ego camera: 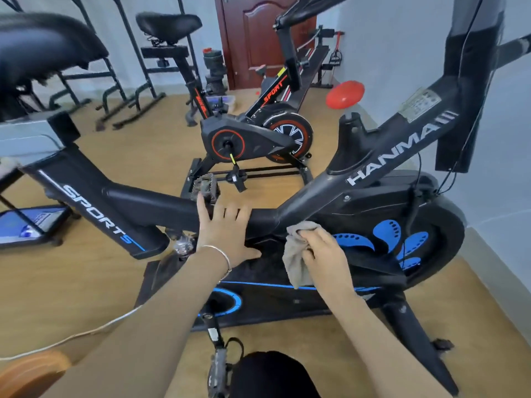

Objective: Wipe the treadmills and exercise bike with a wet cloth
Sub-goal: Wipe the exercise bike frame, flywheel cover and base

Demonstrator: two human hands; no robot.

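Nearest the camera, a dark-clad knee point(270, 374) sits low in the middle, with a grey pedal point(219, 369) just to its left on a crank that rises to the blue-ringed hub of the black-and-blue exercise bike point(382, 173). A white cable point(86, 333) trails across the wooden floor point(120, 285) at near left, beside an orange rounded object point(31, 372) in the corner.

The bike fills the middle of the scene, its frame marked HANMA on the right bar and SPORTS on the left. The left hand point(227, 234), with a thin bracelet point(222, 255) on its wrist, lies flat with fingers spread over the horizontal frame tube. Just to its right, the right hand point(324, 254) grips a crumpled grey cloth point(298, 251), bunching it against the black side cover where the frame meets the blue-patterned flywheel housing point(402, 239); part of the cloth hangs below the fingers. The bike's far pedal point(205, 186) shows just beyond the left fingertips, and its black saddle point(43, 50) looms at upper left. A red knob point(344, 94) stands above the frame at right.

Farther off, a black-and-red exercise bike point(258, 136) marked SPORT stands on the floor. Behind it are black metal racks point(120, 81) at far left and a dark red door point(253, 38).
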